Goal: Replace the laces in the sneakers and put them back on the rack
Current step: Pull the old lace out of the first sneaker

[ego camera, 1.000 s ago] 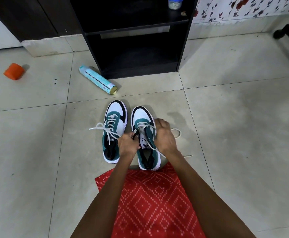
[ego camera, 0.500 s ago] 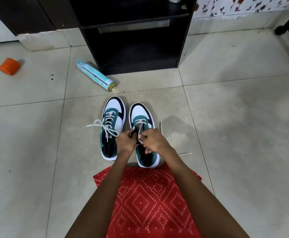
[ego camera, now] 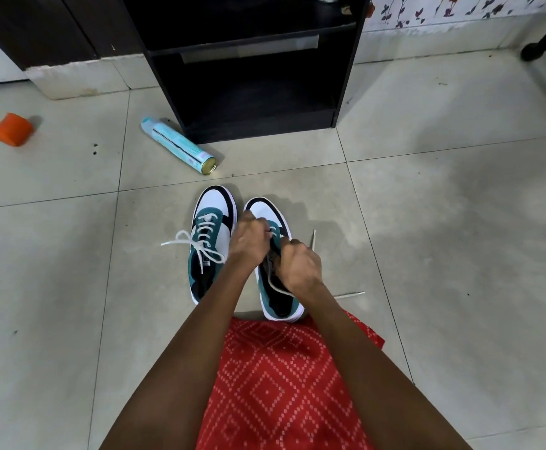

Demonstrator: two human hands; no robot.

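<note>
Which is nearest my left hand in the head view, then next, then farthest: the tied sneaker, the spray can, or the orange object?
1. Tied sneaker, right beside the left hand, on its left.
2. Spray can, farther ahead and to the left.
3. Orange object, far off to the left.

Fig.: room viewed fwd & down. Floor (ego camera: 460, 222): large pale beige tiles w/ thin dark grout lines; a few dark specks at left, soft grey shadow patches at right. Black rack (ego camera: 258, 128): open-front, upper shelf over lower compartment, stands on floor at far wall. Dark wood panel (ego camera: 37, 27), top left, above chipped pale skirting (ego camera: 80, 79). Wall covering (ego camera: 460, 8), top right: white w/ dark floral print. Dark furniture foot (ego camera: 544, 47) at right edge. Light: even, diffuse.
</note>
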